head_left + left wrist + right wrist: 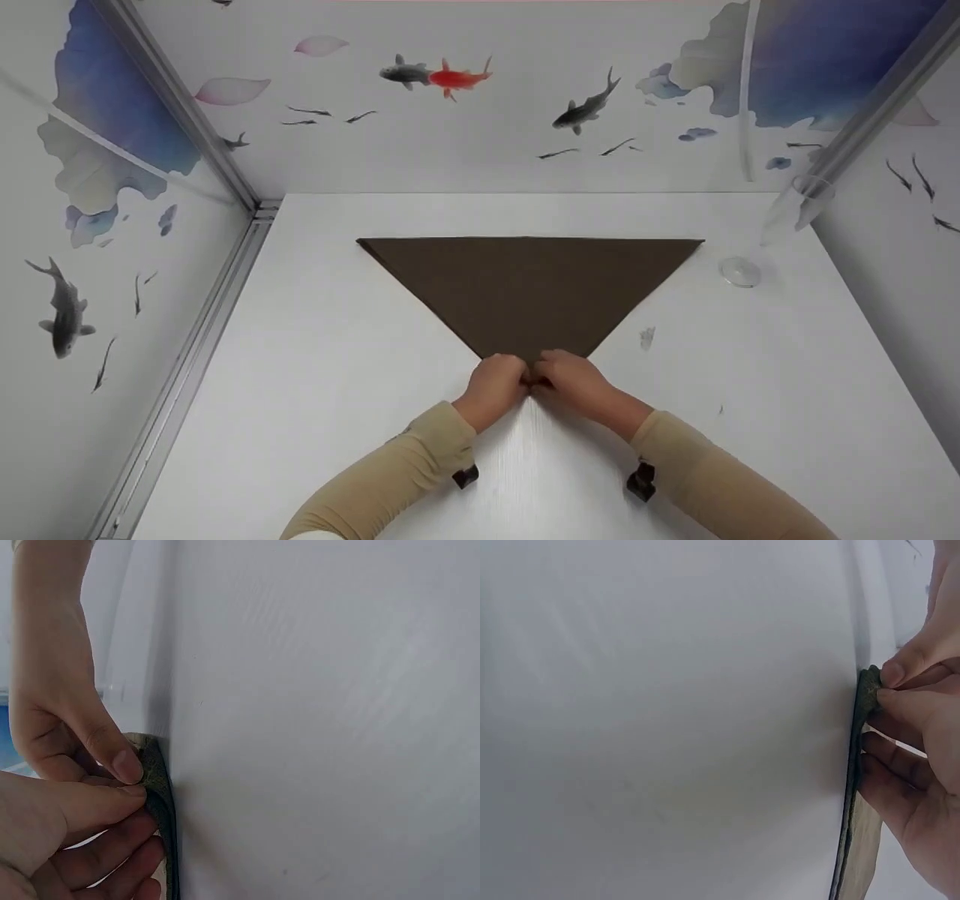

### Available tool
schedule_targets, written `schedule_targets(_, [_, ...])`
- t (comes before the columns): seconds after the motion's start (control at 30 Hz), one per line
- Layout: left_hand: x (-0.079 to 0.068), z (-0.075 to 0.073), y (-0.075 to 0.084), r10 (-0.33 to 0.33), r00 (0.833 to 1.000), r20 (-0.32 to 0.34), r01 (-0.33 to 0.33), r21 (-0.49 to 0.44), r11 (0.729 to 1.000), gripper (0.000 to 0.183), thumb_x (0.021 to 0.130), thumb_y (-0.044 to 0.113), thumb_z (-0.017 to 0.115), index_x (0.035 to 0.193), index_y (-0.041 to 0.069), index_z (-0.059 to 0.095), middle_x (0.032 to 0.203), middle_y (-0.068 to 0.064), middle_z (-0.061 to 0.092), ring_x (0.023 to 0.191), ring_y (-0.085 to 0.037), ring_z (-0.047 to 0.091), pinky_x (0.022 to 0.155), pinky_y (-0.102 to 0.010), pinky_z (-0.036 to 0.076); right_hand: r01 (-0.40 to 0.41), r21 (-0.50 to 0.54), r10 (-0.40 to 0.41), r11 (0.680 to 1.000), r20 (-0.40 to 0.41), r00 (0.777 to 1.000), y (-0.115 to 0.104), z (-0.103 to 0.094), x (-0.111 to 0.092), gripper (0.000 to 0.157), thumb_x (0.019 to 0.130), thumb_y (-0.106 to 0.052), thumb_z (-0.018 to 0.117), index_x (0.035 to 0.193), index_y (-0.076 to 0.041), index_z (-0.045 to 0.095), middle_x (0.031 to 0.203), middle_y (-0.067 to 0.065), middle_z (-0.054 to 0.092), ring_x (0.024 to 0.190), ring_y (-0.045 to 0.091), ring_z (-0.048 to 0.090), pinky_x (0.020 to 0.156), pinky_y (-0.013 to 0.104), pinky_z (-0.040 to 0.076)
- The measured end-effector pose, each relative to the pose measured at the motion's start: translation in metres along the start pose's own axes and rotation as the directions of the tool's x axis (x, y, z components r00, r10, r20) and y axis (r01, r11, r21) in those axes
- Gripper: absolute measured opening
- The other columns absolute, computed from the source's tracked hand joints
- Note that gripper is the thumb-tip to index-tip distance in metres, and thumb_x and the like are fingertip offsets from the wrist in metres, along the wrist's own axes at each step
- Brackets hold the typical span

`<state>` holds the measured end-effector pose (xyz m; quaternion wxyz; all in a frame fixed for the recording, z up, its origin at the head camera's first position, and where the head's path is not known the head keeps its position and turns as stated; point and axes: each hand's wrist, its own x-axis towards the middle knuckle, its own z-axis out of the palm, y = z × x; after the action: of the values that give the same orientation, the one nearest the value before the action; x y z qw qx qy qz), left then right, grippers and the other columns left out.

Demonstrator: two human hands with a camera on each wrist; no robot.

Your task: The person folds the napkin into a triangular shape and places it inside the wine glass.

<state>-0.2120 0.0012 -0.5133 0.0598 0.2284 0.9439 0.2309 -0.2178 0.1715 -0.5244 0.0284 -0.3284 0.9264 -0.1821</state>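
A dark brown cloth (pixel 532 292), folded into a triangle, lies flat with its long edge at the far side and a point towards the person. At that near point the left hand (pixel 495 386) and the right hand (pixel 581 382) meet, almost touching. Thumb and fingers of the left hand (pixel 52 832) pinch the cloth's edge (pixel 159 784) in the left wrist view. Close beside them, the right hand (pixel 922 772) pinches the same small rolled or bunched bit of cloth (pixel 867 697). Exactly how the tip is turned is partly hidden by the fingers.
The white table (pixel 315 360) has walls printed with fish around it. A clear round lid or dish (pixel 740 272) lies to the right of the cloth, with a transparent cup-like vessel (pixel 799 210) behind it. A small smudge-like mark (pixel 646 338) shows nearby.
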Motion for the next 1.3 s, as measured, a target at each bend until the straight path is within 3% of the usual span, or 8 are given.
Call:
schedule_targets(0.2, [0.0034, 0.0009, 0.0, -0.037, 0.999, -0.029, 0.037, -0.005, 0.999, 0.02, 0.084, 0.008, 0.073, 0.066, 0.016, 0.068, 0.062, 0.008, 0.06, 0.056, -0.006, 0.047, 0.054, -0.024, 0.041, -0.028, -0.015, 0.027, 0.999, -0.058, 0.998, -0.0025, 0.0048, 0.0004, 0.015, 0.084, -0.016, 0.078, 0.08, -0.011, 0.064, 0.075, 0.0, 0.054, 0.072, 0.019, 0.055, 0.063, 0.034, 0.047])
schedule_targets(0.4, [0.002, 0.0019, 0.0013, -0.019, 1.0, -0.004, 0.019, 0.075, 0.997, 0.035, 0.087, 0.008, 0.069, 0.058, 0.016, 0.052, 0.056, 0.007, 0.045, 0.055, -0.01, 0.036, 0.052, -0.026, 0.034, -0.04, -0.023, 0.038, 0.999, -0.083, 0.996, -0.0038, 0.0059, -0.0006, 0.01, 0.082, -0.01, 0.078, 0.082, -0.01, 0.068, 0.076, 0.001, 0.055, 0.073, 0.02, 0.056, 0.064, 0.035, 0.049])
schedule_targets(0.7, [-0.0001, 0.004, 0.0006, 0.065, 0.998, 0.023, -0.068, 0.16, 0.985, 0.014, 0.078, 0.012, 0.082, 0.075, 0.013, 0.069, 0.071, 0.002, 0.064, 0.068, -0.014, 0.059, 0.065, -0.029, 0.049, -0.022, -0.035, 0.018, 0.999, -0.099, 0.995, -0.0051, 0.0074, -0.0025, 0.004, 0.083, -0.012, 0.077, 0.085, -0.01, 0.075, 0.075, 0.0, 0.055, 0.072, 0.019, 0.055, 0.064, 0.033, 0.049])
schedule_targets(0.87, [-0.0006, 0.0034, 0.0001, 0.076, 0.997, 0.018, -0.079, 0.191, 0.978, 0.024, 0.087, 0.007, 0.071, 0.065, 0.013, 0.061, 0.068, 0.001, 0.062, 0.065, -0.012, 0.055, 0.061, -0.029, 0.045, 0.058, -0.021, -0.06, 0.998, -0.103, 0.993, -0.0039, 0.0076, -0.0052, 0.006, 0.083, -0.012, 0.077, 0.089, -0.013, 0.078, 0.079, 0.0, 0.062, 0.074, 0.018, 0.057, 0.065, 0.031, 0.05])
schedule_targets(1.0, [-0.0028, 0.0022, 0.0, 0.078, 0.997, 0.015, -0.08, 0.181, 0.98, 0.023, 0.089, 0.011, 0.07, 0.067, 0.013, 0.063, 0.072, 0.001, 0.063, 0.069, -0.015, 0.059, 0.064, -0.03, 0.047, 0.125, 0.011, -0.123, 0.992, -0.091, 0.988, -0.0018, 0.0051, -0.0064, 0.009, 0.083, -0.007, 0.077, 0.091, -0.01, 0.078, 0.083, 0.001, 0.068, 0.077, 0.018, 0.06, 0.068, 0.031, 0.052])
schedule_targets(1.3, [-0.0003, 0.0007, -0.0023, 0.058, 0.998, 0.032, -0.061, 0.119, 0.991, 0.021, 0.092, 0.019, 0.069, 0.072, 0.014, 0.069, 0.071, 0.003, 0.064, 0.071, -0.015, 0.061, 0.064, -0.029, 0.048, 0.058, 0.093, -0.048, 0.994, -0.112, 0.993, -0.0014, 0.0047, -0.0064, 0.012, 0.081, 0.001, 0.076, 0.089, -0.009, 0.074, 0.083, 0.001, 0.07, 0.076, 0.012, 0.061, 0.066, 0.03, 0.053])
